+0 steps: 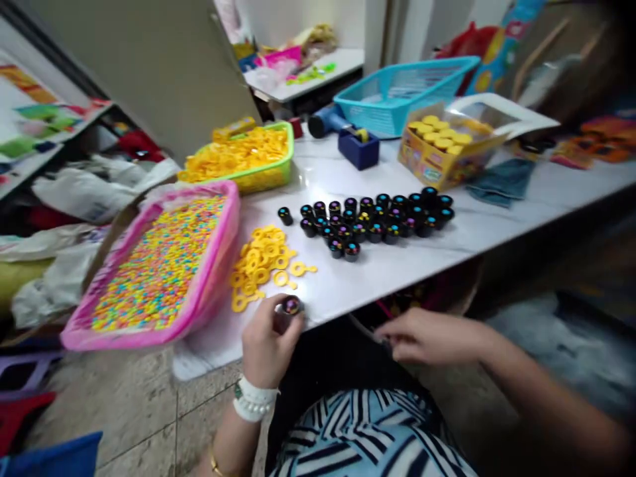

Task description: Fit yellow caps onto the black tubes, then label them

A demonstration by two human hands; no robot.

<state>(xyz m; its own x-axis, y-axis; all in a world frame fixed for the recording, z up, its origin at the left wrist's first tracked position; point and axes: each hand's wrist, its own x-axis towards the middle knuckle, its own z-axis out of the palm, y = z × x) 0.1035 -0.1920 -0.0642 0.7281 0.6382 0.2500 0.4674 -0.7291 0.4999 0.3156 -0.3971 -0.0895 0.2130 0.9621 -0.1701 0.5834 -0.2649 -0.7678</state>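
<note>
My left hand [268, 341] is closed around a small round container [291, 305] at the table's front edge, dark inside with colourful beads in it. Close by lies a heap of yellow ring-shaped pieces with short tabs [263, 255]. Over my lap, below the edge, my right hand [415, 334] has its fingers pinched together; a small dark thing shows at the fingertips, too blurred to name. Several black cups [376, 232] holding coloured beads stand grouped on the table.
A pink basin [229, 218] of candy-coloured beads sits on the left. Behind it stands a green basket [291, 149] of yellow pieces. Further back are a blue tape dispenser [358, 151], a blue basket [377, 116] and a carton [422, 159] with yellow-topped tubes. A cloth [501, 180] lies right.
</note>
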